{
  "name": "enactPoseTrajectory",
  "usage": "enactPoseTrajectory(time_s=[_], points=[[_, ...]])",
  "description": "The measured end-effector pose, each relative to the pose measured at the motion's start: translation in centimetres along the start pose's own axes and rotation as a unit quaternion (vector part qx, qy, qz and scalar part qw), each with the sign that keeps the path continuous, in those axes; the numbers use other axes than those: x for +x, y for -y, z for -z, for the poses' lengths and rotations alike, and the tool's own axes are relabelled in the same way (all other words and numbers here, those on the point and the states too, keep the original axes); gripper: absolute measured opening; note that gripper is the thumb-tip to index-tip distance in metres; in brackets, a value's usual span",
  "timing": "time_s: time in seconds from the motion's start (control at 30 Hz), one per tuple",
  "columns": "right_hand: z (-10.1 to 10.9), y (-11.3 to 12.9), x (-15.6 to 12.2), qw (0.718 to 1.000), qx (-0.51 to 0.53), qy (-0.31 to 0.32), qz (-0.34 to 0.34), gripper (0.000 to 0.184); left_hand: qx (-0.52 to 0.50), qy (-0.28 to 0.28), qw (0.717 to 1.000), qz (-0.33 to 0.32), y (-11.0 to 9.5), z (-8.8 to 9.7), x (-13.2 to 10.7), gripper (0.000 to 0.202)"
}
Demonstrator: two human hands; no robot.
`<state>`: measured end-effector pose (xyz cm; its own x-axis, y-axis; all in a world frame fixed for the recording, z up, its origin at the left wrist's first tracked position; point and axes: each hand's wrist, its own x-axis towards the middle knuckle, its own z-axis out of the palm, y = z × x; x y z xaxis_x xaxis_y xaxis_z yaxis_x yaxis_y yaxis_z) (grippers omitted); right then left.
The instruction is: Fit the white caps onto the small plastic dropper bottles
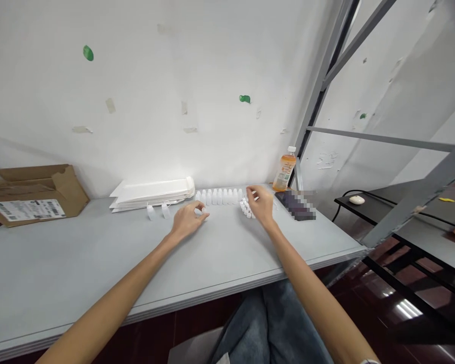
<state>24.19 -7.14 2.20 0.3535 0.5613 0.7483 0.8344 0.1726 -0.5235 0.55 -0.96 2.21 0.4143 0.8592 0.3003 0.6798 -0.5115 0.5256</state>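
Grey table [98, 247] with cardboard box [34, 194], white trays [151, 194], small white bottles [220, 197], drink bottle [284, 169], blurred phone [296, 205]

Looks like a bare-bones packing room to me: a cardboard box [34, 194] with a shipping label, a grey desk [60, 253], little white bottles [220, 197] lined up, steel racking [318, 116], and a tape-scarred wall [136, 76].

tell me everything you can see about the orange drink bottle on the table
The plastic drink bottle stands upright near the far right corner of the table. It is clear, holds orange liquid, and has a white cap and a printed wrap label. It sits beside a grey metal shelf post, just behind a pixelated dark object. Only the table visibly supports it.
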Motion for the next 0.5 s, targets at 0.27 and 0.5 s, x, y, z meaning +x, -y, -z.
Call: enactPoseTrajectory(time_s=[0.27, 0.5], points=[[2.3, -6.7, 1.8, 0.962, -0.192, -0.046, -0.191, 0.027, -0.075, 0.038, 0.996, -0.002, 0.7, -1.7, -0.2, 0.024], [2.3, -7.6, 1.0, 0.949, -0.185, 0.028, -0.253, 0.027, -0.032, 0.038, 0.999, -0.022, 0.4, -1.6, -0.6, 0.029]])
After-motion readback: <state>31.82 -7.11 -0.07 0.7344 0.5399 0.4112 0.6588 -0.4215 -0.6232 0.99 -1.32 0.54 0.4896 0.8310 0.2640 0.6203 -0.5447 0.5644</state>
